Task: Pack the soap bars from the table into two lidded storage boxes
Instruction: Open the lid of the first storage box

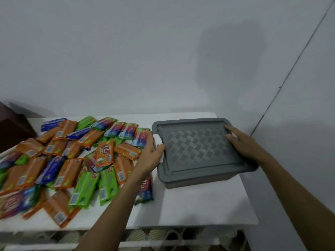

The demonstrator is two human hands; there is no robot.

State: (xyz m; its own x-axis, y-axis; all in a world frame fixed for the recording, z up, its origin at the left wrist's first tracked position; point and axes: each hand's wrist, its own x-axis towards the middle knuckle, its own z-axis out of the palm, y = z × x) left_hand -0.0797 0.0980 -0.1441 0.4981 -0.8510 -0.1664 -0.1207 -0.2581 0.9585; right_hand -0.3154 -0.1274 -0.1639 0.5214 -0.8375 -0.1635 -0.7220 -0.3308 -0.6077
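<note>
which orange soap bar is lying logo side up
The orange bar mid-pile, just left of the left hand: its round logo faces up, while the other orange bars show their barcode backs.

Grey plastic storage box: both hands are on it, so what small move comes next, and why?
Probably unclip and lift off the grey woven-pattern lid: it sits closed, the left hand grips its white clip, the right hand rests on its right edge, and the wrapped soap bars lie unpacked.

Grey wall [126, 51], dark brown object [12, 129] left, white scrollwork [155, 233] below
</note>
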